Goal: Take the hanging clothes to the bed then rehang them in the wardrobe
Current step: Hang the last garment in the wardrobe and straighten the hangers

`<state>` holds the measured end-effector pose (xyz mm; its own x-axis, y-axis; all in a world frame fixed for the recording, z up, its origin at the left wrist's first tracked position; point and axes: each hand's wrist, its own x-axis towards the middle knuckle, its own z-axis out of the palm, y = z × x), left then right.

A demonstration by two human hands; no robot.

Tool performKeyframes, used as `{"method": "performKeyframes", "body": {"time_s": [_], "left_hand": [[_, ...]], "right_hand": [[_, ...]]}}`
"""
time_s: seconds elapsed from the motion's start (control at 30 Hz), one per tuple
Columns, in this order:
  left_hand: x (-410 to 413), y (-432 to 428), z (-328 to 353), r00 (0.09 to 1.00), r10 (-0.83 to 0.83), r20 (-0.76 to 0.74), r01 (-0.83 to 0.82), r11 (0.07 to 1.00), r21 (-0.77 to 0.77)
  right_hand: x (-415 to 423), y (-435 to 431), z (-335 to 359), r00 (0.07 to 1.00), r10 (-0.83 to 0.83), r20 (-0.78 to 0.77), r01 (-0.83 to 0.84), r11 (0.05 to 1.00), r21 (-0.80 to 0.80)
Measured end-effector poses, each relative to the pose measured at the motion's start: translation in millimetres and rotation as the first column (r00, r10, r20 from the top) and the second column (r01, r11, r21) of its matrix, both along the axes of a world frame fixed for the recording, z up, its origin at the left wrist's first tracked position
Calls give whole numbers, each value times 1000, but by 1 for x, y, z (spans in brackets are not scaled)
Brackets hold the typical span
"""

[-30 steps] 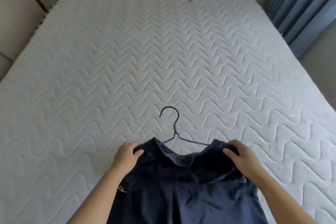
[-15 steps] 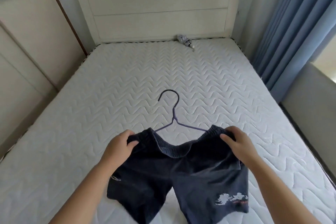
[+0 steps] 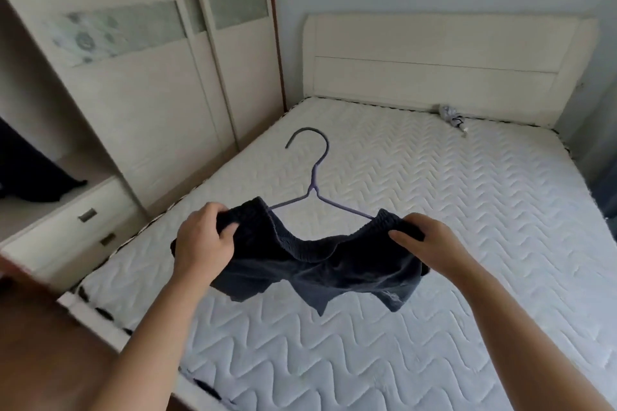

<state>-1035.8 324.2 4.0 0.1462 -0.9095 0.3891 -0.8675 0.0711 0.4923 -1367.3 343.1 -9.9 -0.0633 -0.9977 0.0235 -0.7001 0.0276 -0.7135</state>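
Dark navy shorts hang on a purple wire hanger, held up in the air over the bed. My left hand grips the left end of the waistband, and my right hand grips its right end. The hanger's hook points up and away from me, and its arms run inside the waistband. The wardrobe stands to the left, with an open compartment at the far left.
A dark garment lies inside the open wardrobe section above two drawers. A small grey bundle sits by the cream headboard. A brown surface fills the lower left corner.
My view has swung left toward the wardrobe. Both hands have lifted the shorts and hanger up off the mattress, and the legs now hang free.
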Motion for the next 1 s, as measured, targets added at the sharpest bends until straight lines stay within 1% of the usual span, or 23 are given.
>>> {"method": "performKeyframes", "body": {"time_s": [0.17, 0.33, 0.53, 0.7, 0.77, 0.87, 0.93, 1.0], "left_hand": [[88, 54, 13, 979, 199, -41, -201, 978, -47], [188, 111, 21, 934, 343, -99, -351, 932, -93], [337, 193, 9, 849, 509, -139, -520, 852, -55], [439, 265, -1, 733, 659, -168, -673, 739, -33], [469, 285, -6, 701, 692, -173, -708, 704, -50], [512, 298, -13, 644, 734, -216, -755, 655, -24], [539, 295, -16, 623, 741, -252, -768, 640, -17], [563, 281, -17, 617, 730, -295, -768, 640, -22]], "right_hand": [[92, 1, 11, 981, 190, -33, -191, 981, -28], [204, 13, 26, 932, 344, -114, -352, 934, -66], [361, 41, 30, 863, 494, -104, -501, 864, -57], [495, 65, 10, 779, 623, -67, -626, 779, -38], [534, 66, -1, 741, 667, -72, -669, 743, -4], [581, 55, -15, 684, 723, -97, -722, 690, 51], [610, 38, -25, 654, 750, -100, -747, 661, 72], [638, 14, -31, 644, 758, -97, -755, 651, 79]]}}
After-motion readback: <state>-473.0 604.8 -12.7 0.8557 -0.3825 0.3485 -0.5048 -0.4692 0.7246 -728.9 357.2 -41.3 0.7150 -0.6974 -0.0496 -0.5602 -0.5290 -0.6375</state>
